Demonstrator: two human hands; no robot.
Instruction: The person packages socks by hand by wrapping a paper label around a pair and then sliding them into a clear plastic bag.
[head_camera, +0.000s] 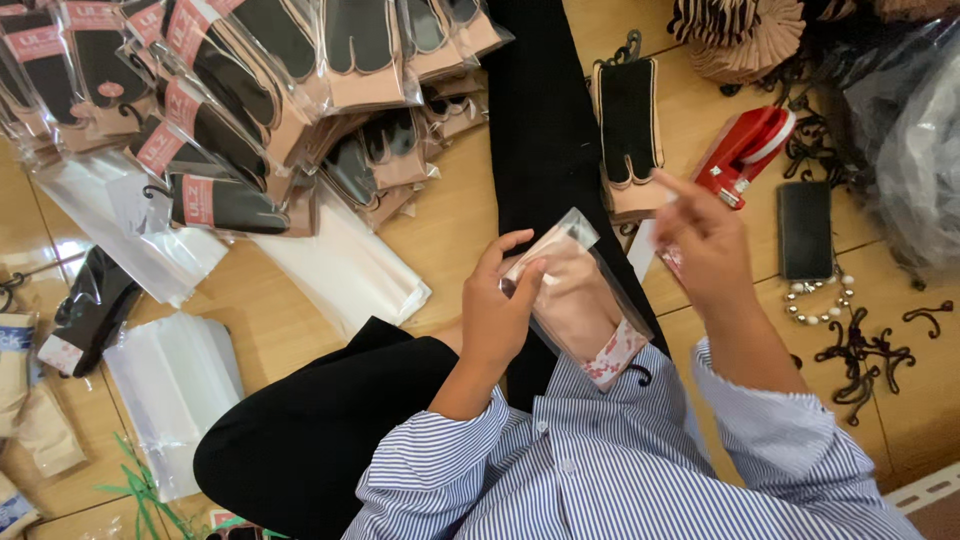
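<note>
Bagging pink socks over the lap

Left hand (497, 305) grips the clear sleeve (572, 290), long axis toward the lap; right hand (702, 240), nearby, pinches something small.

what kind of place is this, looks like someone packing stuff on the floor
Likely a small home or workshop packing spot for socks, on a wooden floor. The left hand holds a clear bag with a pinkish sock, beside a pile of bagged socks, empty bags and loose black hooks.
</note>
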